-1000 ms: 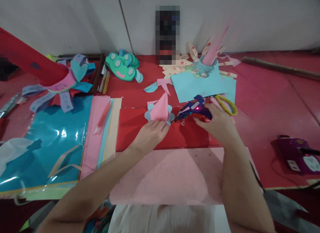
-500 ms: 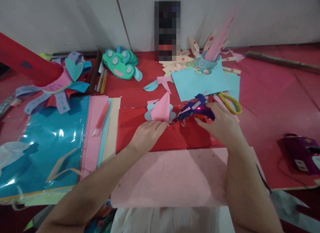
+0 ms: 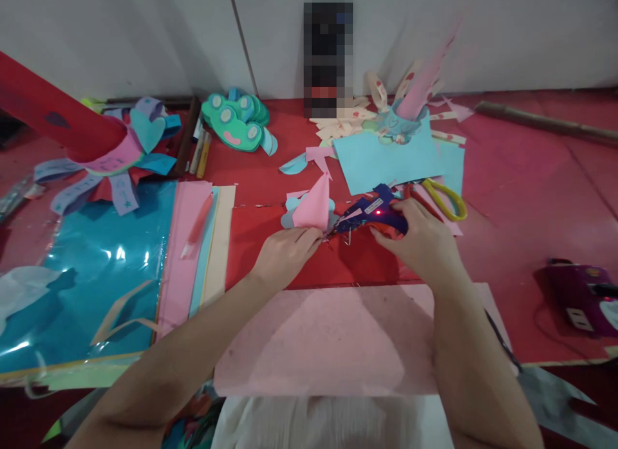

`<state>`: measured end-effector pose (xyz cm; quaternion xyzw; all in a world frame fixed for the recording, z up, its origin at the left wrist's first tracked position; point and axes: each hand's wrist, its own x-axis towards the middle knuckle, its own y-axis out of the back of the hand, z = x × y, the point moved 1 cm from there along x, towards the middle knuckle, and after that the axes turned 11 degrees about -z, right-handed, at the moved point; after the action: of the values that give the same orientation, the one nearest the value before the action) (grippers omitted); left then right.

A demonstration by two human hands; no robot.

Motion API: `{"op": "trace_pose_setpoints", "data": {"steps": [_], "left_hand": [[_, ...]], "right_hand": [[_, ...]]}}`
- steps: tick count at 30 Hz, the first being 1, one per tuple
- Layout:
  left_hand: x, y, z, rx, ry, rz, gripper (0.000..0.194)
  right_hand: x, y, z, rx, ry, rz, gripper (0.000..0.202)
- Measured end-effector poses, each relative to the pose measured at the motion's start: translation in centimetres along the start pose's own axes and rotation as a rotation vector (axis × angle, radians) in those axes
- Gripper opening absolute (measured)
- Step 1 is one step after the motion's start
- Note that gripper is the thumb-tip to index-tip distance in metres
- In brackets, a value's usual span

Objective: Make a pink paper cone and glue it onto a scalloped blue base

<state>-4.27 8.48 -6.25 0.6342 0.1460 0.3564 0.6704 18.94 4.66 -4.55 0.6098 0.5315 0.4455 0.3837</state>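
Note:
My left hand (image 3: 288, 256) pinches the lower edge of a pink paper cone (image 3: 313, 206), which sits on a light-blue scalloped paper shape (image 3: 288, 217). My right hand (image 3: 421, 238) is wrapped round the handle of a dark-blue hot glue gun (image 3: 369, 214) with a small red light on it. Its nozzle points left and meets the cone's lower right edge by my left fingertips; whether it touches the paper is too small to tell. Yellow-handled scissors (image 3: 447, 199) lie just beyond my right hand.
Light-blue paper (image 3: 386, 163) and a decorated paper crown with a pink cone (image 3: 400, 118) are behind. Green frog cutouts (image 3: 236, 124) lie at the back left. Coloured sheets (image 3: 178, 256) are stacked left. A purple power socket box (image 3: 582, 298) stands right; a wooden stick (image 3: 541, 122) lies behind.
My right hand has moved the glue gun slightly left, bringing its nozzle closer to the cone's base. My left hand keeps its hold on the cone. The view has shifted a little.

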Motion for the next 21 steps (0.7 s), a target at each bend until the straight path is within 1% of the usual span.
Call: {"op": "trace_pose_setpoints", "data": {"steps": [7, 10, 12, 15, 18, 21], "left_hand": [[0.0, -0.1, 0.0, 0.027, -0.014, 0.034, 0.029], [-0.1, -0.1, 0.0, 0.039, -0.021, 0.046, 0.028], [0.0, -0.1, 0.0, 0.048, -0.038, 0.067, 0.028], [0.1, 0.0, 0.1, 0.040, -0.091, 0.142, 0.025], [0.1, 0.3, 0.3, 0.015, -0.136, 0.243, 0.017], [0.1, 0.6, 0.3, -0.038, -0.089, 0.369, 0.009]], "right_hand": [[0.0, 0.1, 0.1, 0.005, -0.016, -0.018, 0.032], [0.1, 0.3, 0.7, 0.022, -0.045, -0.015, 0.034], [0.2, 0.5, 1.4, 0.039, -0.092, -0.012, 0.036], [0.2, 0.6, 2.2, 0.052, -0.177, -0.010, 0.042], [0.3, 0.6, 2.6, 0.062, -0.210, -0.002, 0.043], [0.3, 0.4, 2.7, 0.078, -0.209, 0.023, 0.043]]}}
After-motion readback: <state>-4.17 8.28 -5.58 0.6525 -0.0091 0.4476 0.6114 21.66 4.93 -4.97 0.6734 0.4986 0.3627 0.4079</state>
